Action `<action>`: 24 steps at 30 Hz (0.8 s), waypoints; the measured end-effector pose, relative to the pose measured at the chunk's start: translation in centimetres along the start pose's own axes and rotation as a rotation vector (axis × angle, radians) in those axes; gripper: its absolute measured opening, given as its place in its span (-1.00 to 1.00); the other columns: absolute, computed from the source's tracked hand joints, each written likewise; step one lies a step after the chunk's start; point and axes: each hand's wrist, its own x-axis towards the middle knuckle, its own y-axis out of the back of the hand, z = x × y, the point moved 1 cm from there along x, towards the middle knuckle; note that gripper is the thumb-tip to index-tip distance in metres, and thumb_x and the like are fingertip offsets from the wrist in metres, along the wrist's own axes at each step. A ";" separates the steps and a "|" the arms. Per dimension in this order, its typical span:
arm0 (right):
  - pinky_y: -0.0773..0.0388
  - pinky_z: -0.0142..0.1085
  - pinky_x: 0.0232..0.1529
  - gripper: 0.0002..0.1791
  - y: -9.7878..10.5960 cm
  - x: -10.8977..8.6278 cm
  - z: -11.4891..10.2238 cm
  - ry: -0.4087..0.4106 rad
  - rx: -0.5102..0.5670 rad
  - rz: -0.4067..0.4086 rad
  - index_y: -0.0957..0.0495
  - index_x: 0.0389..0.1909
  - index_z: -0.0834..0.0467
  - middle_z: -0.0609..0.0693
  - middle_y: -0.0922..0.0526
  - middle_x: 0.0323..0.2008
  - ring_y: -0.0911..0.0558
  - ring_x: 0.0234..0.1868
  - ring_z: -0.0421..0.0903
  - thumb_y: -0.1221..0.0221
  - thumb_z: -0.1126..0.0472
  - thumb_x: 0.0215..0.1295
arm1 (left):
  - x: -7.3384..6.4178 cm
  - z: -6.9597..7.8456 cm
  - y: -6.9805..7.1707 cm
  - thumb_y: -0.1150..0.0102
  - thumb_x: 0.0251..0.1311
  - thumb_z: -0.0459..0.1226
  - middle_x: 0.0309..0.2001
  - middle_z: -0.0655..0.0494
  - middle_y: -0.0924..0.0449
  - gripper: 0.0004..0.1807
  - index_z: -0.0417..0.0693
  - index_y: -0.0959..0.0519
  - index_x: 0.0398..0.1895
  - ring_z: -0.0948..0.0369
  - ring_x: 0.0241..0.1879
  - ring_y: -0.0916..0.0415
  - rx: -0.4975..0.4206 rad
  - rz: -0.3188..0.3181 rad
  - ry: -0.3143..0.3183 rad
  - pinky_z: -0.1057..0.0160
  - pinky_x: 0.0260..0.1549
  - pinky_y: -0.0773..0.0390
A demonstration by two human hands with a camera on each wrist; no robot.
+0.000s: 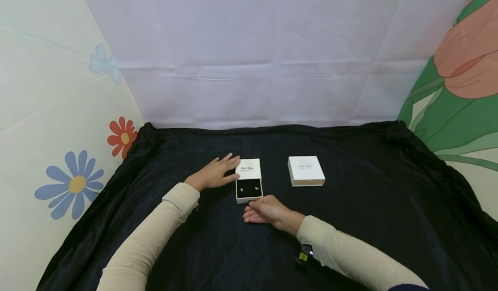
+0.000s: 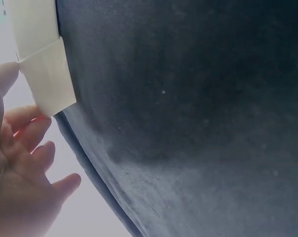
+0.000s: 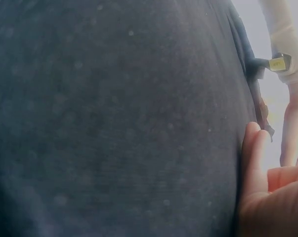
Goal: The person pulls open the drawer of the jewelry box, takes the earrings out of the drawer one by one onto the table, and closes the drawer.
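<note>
A white jewelry box (image 1: 248, 168) with dark print on its top lies on the black cloth, its black-lined tray (image 1: 249, 194) exposed at the near side. Two small star-shaped earrings (image 1: 256, 188) sit in the black lining. My left hand (image 1: 213, 173) touches the left side of the printed part, fingers fairly straight and spread, thumb near the tray. In the left wrist view its fingertips (image 2: 37, 121) meet one end of the box (image 2: 49, 79). At the tray's near edge, my right hand (image 1: 272, 212) touches with the thumb side, its other fingers extended below.
A second white box (image 1: 306, 170) with a similar print stands closed to the right. Black cloth (image 1: 369, 204) covers the table. White fabric (image 1: 233, 44) hangs behind, with flower-patterned panels (image 1: 70, 183) at the sides.
</note>
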 end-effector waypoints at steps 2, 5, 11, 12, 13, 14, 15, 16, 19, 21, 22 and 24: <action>-0.65 -0.39 -0.34 -0.70 0.0 0.0 0.1 0.000 0.002 0.000 -0.52 -0.12 0.54 0.05 -0.68 -0.51 -0.70 -0.48 -0.17 0.05 0.34 0.44 | 0.0 0.1 0.1 0.07 0.40 0.06 0.49 0.05 -0.01 -0.28 -0.13 -0.10 0.48 0.02 0.50 0.20 0.003 0.002 -0.002 -0.25 0.35 0.08; -0.65 -0.39 -0.35 -0.70 0.0 0.1 0.2 0.003 -0.003 0.004 -0.52 -0.13 0.54 0.05 -0.69 -0.51 -0.70 -0.48 -0.17 0.04 0.34 0.43 | 0.0 0.1 0.1 0.08 0.40 0.07 0.49 0.06 -0.01 -0.27 -0.12 -0.11 0.48 0.03 0.50 0.19 0.012 -0.002 0.003 -0.25 0.35 0.08; -0.65 -0.39 -0.35 -0.70 0.0 0.2 0.2 0.016 -0.019 0.007 -0.53 -0.14 0.54 0.05 -0.69 -0.51 -0.70 -0.48 -0.18 0.03 0.33 0.43 | 0.1 0.0 0.0 0.08 0.39 0.09 0.49 0.09 0.00 -0.27 -0.10 -0.10 0.48 0.05 0.50 0.20 0.023 -0.008 0.014 -0.23 0.36 0.08; -0.65 -0.39 -0.35 -0.70 0.0 0.2 0.2 0.020 -0.019 0.004 -0.52 -0.13 0.54 0.05 -0.69 -0.51 -0.70 -0.48 -0.18 0.03 0.33 0.43 | 0.1 0.0 0.0 0.09 0.39 0.09 0.49 0.10 0.01 -0.27 -0.09 -0.10 0.48 0.06 0.50 0.20 0.024 -0.008 0.016 -0.22 0.37 0.09; -0.65 -0.39 -0.35 -0.70 0.0 0.2 0.2 0.022 -0.018 0.001 -0.52 -0.13 0.54 0.04 -0.68 -0.51 -0.70 -0.48 -0.18 0.02 0.34 0.42 | 0.1 0.0 0.0 0.08 0.39 0.09 0.49 0.08 0.00 -0.27 -0.10 -0.10 0.48 0.04 0.50 0.20 0.022 -0.005 0.012 -0.23 0.36 0.08; -0.65 -0.39 -0.35 -0.71 0.0 0.1 0.3 0.027 -0.019 -0.003 -0.52 -0.14 0.55 0.04 -0.68 -0.52 -0.70 -0.49 -0.18 0.02 0.35 0.42 | 0.1 0.0 0.0 0.09 0.40 0.09 0.49 0.08 0.01 -0.27 -0.10 -0.10 0.48 0.04 0.50 0.20 0.023 -0.006 0.010 -0.22 0.36 0.08; -0.65 -0.39 -0.34 -0.72 0.0 0.1 0.3 0.033 -0.021 -0.009 -0.52 -0.14 0.55 0.04 -0.68 -0.52 -0.69 -0.49 -0.18 0.02 0.36 0.41 | 0.1 0.0 -0.1 0.09 0.40 0.09 0.49 0.08 0.01 -0.27 -0.10 -0.09 0.48 0.04 0.50 0.20 0.023 -0.007 0.010 -0.22 0.37 0.08; -0.65 -0.39 -0.34 -0.73 0.0 0.1 0.3 0.039 -0.026 -0.018 -0.52 -0.14 0.55 0.04 -0.68 -0.52 -0.69 -0.48 -0.19 0.01 0.37 0.40 | 0.1 -0.1 -0.1 0.10 0.40 0.09 0.50 0.08 0.02 -0.27 -0.10 -0.09 0.49 0.04 0.50 0.20 0.022 -0.009 0.010 -0.21 0.37 0.09; -0.65 -0.38 -0.32 -0.78 0.1 -0.1 0.1 0.056 -0.056 -0.049 -0.53 -0.18 0.55 0.04 -0.68 -0.51 -0.69 -0.47 -0.19 -0.03 0.41 0.35 | 0.1 -0.2 -0.2 0.11 0.40 0.09 0.50 0.08 0.03 -0.27 -0.09 -0.07 0.49 0.04 0.50 0.21 0.017 -0.012 0.007 -0.21 0.37 0.10; -0.65 -0.37 -0.30 -0.79 0.1 -0.3 0.0 0.060 -0.089 -0.071 -0.54 -0.20 0.55 0.06 -0.68 -0.50 -0.69 -0.47 -0.18 -0.06 0.42 0.34 | 0.1 -0.2 -0.3 0.11 0.40 0.10 0.50 0.08 0.03 -0.26 -0.09 -0.07 0.49 0.05 0.50 0.22 0.013 -0.012 0.006 -0.20 0.38 0.11; -0.65 -0.36 -0.30 -0.79 0.1 -0.3 -0.1 0.058 -0.106 -0.082 -0.55 -0.20 0.55 0.07 -0.69 -0.49 -0.69 -0.46 -0.18 -0.08 0.42 0.33 | 0.1 -0.2 -0.3 0.11 0.40 0.10 0.50 0.08 0.03 -0.26 -0.09 -0.07 0.49 0.05 0.50 0.22 0.012 -0.010 0.003 -0.20 0.38 0.11; -0.66 -0.33 -0.28 -0.79 0.0 -0.5 -0.3 0.058 -0.140 -0.102 -0.56 -0.19 0.55 0.10 -0.69 -0.46 -0.69 -0.45 -0.17 -0.10 0.43 0.31 | 0.1 -0.3 -0.3 0.11 0.40 0.10 0.50 0.08 0.03 -0.26 -0.09 -0.07 0.49 0.04 0.50 0.21 0.011 -0.006 -0.002 -0.21 0.37 0.11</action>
